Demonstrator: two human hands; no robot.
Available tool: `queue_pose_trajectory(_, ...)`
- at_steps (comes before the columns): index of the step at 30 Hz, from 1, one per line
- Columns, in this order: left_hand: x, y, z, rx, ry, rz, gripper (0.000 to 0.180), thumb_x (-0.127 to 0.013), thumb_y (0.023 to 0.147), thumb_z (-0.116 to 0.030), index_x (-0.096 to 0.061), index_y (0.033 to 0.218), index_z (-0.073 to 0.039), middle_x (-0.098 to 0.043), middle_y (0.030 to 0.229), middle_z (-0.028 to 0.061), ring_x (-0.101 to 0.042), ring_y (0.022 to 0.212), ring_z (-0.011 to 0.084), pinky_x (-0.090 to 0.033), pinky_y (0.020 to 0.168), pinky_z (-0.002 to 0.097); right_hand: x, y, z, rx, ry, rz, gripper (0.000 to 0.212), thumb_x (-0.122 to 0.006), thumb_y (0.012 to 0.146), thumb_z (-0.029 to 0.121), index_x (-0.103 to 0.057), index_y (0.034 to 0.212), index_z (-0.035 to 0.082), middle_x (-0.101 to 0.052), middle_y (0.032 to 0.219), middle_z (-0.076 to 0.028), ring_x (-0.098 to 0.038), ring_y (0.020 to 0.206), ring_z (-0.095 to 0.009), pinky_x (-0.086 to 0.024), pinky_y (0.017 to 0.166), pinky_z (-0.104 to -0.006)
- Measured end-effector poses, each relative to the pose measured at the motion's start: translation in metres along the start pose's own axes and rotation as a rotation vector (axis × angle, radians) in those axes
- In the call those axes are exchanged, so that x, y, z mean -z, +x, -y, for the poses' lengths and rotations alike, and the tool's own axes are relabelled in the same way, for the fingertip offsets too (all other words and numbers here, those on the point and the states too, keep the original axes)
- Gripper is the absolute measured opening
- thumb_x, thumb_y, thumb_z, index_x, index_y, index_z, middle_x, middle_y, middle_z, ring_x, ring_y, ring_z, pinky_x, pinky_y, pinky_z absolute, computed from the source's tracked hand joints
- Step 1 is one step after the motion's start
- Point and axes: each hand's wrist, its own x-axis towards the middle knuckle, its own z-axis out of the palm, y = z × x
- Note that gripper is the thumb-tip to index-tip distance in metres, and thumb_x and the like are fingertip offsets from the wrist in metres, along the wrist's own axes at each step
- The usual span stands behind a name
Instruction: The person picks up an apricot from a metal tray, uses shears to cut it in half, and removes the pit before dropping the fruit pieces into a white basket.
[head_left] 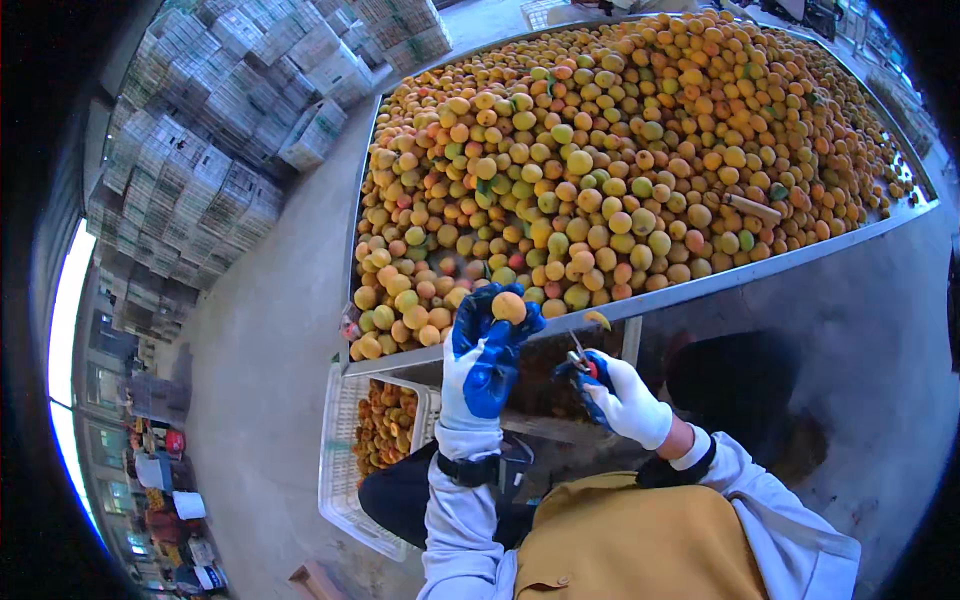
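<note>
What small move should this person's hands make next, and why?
Probably bring the red-handled metal knife toward the round orange fruit: the blue-and-white gloved left hand holds that fruit up, while the similarly gloved right hand holds the knife apart from it.

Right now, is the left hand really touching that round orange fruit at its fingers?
Touching. The head view shows it: the gloved left hand holds the round orange fruit, its blue fingers right against the fruit's sides.
</note>
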Motion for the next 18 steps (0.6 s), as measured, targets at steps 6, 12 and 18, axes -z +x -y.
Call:
queue_pose_trajectory(6, -0.018, -0.027, -0.002, -0.043, 0.048, 0.012, 0.041, -0.06, 0.093, -0.004, -0.05, 0.133, -0.001, -0.06, 0.125, 0.0186, -0.062, 0.111, 0.0345, -0.052, 0.098, 0.0473, -0.012, -0.008, 0.009, 0.113, -0.212, 0.04, 0.007, -0.058, 0.091, 0.005, -0.052, 0.094, 0.002, -0.049, 0.069, -0.009, -0.045, 0.06, -0.019, -0.043, 0.059, -0.0339)
queue_pose_trajectory(12, -0.026, -0.041, -0.001, -0.146, 0.209, 0.0, 0.047, -0.063, 0.091, -0.002, -0.046, 0.136, 0.001, -0.062, 0.122, 0.0187, -0.062, 0.112, 0.0341, -0.052, 0.098, 0.0475, -0.022, -0.021, 0.009, 0.177, -0.247, -0.033, 0.006, -0.057, 0.091, 0.005, -0.053, 0.093, 0.001, -0.049, 0.067, -0.012, -0.044, 0.06, -0.023, -0.043, 0.061, -0.0358)
queue_pose_trajectory(18, -0.029, -0.051, 0.006, -0.191, 0.308, -0.017, 0.058, -0.065, 0.089, -0.002, -0.04, 0.142, -0.001, -0.064, 0.118, 0.0174, -0.063, 0.111, 0.0316, -0.05, 0.099, 0.0461, -0.02, -0.026, 0.005, 0.137, -0.257, 0.011, 0.005, -0.054, 0.093, 0.006, -0.053, 0.092, 0.002, -0.048, 0.066, -0.009, -0.044, 0.061, -0.018, -0.042, 0.059, -0.0342)
